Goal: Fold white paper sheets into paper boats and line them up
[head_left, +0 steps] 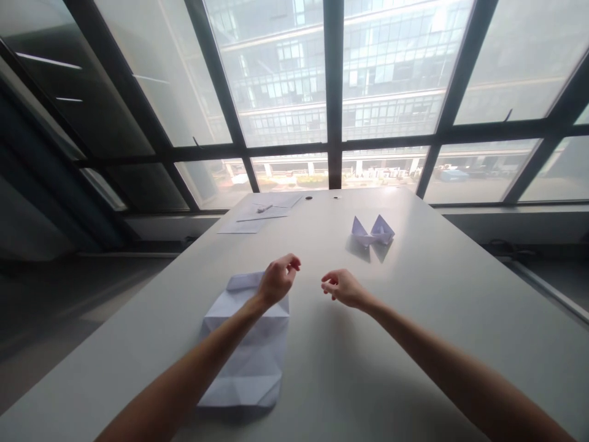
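The creased sheet of white paper (251, 362) lies flat on the table (414, 319), at about 7 o'clock from the middle of my view. It is opened out, with fold lines crossing it and its far edge turned over. My left forearm crosses above it.

My left hand (276, 281) hovers over the sheet's far right corner, wrist bent and fingers curled in toward the thumb. Nothing is held between them, and I cannot tell whether the tips meet. My right hand (343, 287) is just beside it at 3 o'clock, over bare tabletop and clear of the sheet. Its fingers are loosely curled and parted from the thumb, and it holds nothing. The two hands face each other with a small gap between them.

At 1 o'clock from the right hand, well apart, a folded paper figure (372, 232) with two upright points stands on the table and casts a shadow toward me. At 11 o'clock, by the table's far edge, several flat sheets (257, 216) lie overlapping, with something small and pale on top that I cannot make out. Two dark round holes (308, 198) sit in the tabletop just right of them. Beyond the table, at 12 o'clock, is a dark-framed window (334, 92).
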Demonstrator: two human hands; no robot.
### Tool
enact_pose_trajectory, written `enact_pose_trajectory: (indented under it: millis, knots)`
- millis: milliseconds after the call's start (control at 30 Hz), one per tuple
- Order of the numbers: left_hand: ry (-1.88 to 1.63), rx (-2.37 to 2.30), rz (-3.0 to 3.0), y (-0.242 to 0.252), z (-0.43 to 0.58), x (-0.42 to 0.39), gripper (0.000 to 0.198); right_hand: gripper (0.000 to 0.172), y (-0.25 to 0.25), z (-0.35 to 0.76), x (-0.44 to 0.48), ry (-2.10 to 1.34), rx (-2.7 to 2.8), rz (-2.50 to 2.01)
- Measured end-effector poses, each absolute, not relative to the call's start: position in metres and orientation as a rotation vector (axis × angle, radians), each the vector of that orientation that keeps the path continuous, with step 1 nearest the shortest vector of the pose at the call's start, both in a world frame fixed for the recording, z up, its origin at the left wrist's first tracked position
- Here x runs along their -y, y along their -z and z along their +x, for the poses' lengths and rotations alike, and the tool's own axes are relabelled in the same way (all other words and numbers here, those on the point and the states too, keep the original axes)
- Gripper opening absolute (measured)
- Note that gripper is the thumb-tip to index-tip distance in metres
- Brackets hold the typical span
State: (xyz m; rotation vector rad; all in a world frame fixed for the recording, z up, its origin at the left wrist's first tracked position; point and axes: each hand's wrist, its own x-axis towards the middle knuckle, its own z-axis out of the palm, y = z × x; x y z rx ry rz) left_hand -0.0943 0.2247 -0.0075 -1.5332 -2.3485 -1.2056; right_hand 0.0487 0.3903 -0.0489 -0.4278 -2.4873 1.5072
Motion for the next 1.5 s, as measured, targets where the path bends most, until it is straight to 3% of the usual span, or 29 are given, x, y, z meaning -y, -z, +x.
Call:
enact_pose_trajectory:
  millis: [133,300,500,700,1000,1300,1400,1500]
  knots:
    - [1.144,2.412,-1.377,0.038,-0.111,-0.179,0.020,0.021,0.060,0.014,-0.339,-1.563,2.519,-0.451]
    - [1.360,2.381,-1.235,0.061,-0.106,-0.167,0.020,0.029,0.057,-0.006,-0.305,-1.349,2.521,-0.671]
    - [1.370,2.266,-1.237,0.048,-0.097,-0.168,0.019,0.012,0.066,-0.010,-0.298,-1.444,2.394,-0.556]
    - [1.255,2.130,-1.176,0.033,-0.100,-0.162,0.016,0.029,0.069,-0.007,-0.305,-1.388,2.343,-0.460]
    - [1.252,2.260,-1.101,0.074,-0.132,-0.157,0.025,0.029,0.066,0.028,-0.382,-1.185,2.191,-0.577]
    - [0.691,2.414,-1.235,0.080,-0.138,-0.132,0.026,0.022,0.071,0.143,-0.475,-1.224,2.415,-0.678]
    - [0.629,2.384,-1.329,0.055,-0.133,-0.155,0.017,0.021,0.067,0.161,-0.477,-0.903,2.622,-0.869]
    - [0.871,2.324,-1.469,0.031,-0.122,-0.210,0.018,0.026,0.062,0.159,-0.479,-0.520,2.658,-1.032]
